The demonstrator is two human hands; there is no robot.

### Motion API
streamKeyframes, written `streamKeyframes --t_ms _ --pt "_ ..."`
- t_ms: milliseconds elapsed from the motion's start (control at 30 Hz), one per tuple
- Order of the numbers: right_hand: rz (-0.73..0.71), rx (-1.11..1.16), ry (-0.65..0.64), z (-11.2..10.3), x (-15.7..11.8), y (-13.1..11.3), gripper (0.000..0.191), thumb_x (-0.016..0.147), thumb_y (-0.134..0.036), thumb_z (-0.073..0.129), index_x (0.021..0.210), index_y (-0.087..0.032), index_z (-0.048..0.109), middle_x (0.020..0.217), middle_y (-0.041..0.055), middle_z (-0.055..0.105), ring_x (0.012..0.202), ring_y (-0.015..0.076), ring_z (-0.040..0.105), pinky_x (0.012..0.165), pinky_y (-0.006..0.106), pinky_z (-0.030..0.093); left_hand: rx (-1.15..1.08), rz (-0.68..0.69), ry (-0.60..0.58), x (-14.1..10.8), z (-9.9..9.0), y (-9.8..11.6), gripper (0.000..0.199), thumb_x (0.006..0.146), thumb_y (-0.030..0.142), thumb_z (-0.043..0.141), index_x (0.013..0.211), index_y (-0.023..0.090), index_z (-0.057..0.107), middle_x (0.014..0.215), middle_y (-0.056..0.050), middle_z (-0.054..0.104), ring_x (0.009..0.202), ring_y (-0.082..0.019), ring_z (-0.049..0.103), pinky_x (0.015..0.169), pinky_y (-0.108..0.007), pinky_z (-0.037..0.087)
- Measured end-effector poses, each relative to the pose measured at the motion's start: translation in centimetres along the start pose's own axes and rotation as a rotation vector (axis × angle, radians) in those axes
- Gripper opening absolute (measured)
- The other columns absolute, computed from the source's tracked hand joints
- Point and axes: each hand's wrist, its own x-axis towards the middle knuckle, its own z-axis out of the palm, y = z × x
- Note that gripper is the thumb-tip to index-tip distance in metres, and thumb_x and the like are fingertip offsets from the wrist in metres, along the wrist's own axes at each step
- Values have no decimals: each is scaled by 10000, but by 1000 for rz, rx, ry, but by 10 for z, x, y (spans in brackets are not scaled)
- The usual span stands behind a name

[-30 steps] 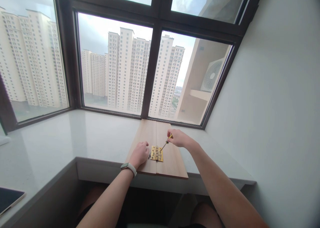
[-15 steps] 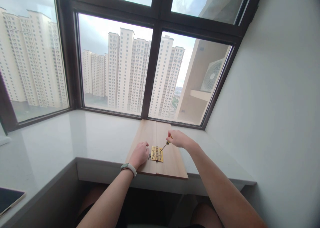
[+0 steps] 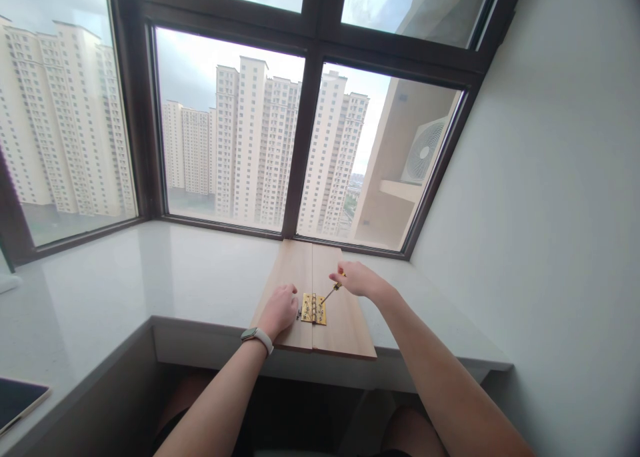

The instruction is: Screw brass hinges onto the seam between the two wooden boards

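Note:
Two light wooden boards lie side by side, with a gold hinge laid across their seam. Several small dark screws dot the hinge plates. My right hand grips a screwdriver by its yellowish handle, held at a slant. Its tip meets the right plate of the hinge near the upper part. On the left board rests my left hand, fingers curled just left of the hinge; what they hold, if anything, is hidden. A few small dark pieces, apparently screws, lie between that hand and the hinge.
The boards stand on a white window ledge and jut a little over its front edge. A dark-framed window rises behind, and a white wall is at the right. A flat dark-screened device lies at the far left.
My right hand has turned slightly around the screwdriver handle, while the tip stays on the same spot of the hinge. My left hand and the boards have not visibly moved.

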Motion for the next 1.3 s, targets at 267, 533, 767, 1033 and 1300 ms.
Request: streamKeyframes --t_ms 267,533,767,1033,1300 --pt "-21 -37 19 5 5 2 208 970 -399 593 941 -202 655 961 71 734 818 185 647 633 269 356 2 5 0 0 0 0 226 956 197 467 1104 147 630 1130 -138 685 1118 -253 589 992 -342 429" --pt "-30 9 12 2 2 3 195 864 -316 727 1004 -206 646 1019 63 721 846 169 636 627 240 382 -3 2 -8 -1 -2 1 230 960 201 464 1108 148 633 1136 -140 683 1122 -249 586 994 -333 420" --pt "9 16 33 4 0 1 306 928 -494 647 970 -191 650 1006 94 729 864 200 655 640 268 391 -5 7 0 0 -1 1 232 961 194 459 1105 142 633 1134 -142 682 1123 -255 585 996 -344 423" --pt "15 -47 43 5 3 0 277 980 -439 549 952 -188 662 1022 109 731 882 211 657 649 283 370 -14 0 -5 0 0 0 240 961 206 461 1116 138 632 1139 -145 682 1126 -259 582 999 -354 424" --pt "-20 -32 34 3 1 -1 158 884 -314 687 982 -206 629 1012 70 723 865 182 634 624 255 362 -8 11 5 0 1 -1 231 955 200 464 1100 146 635 1128 -141 683 1114 -252 587 990 -345 425"
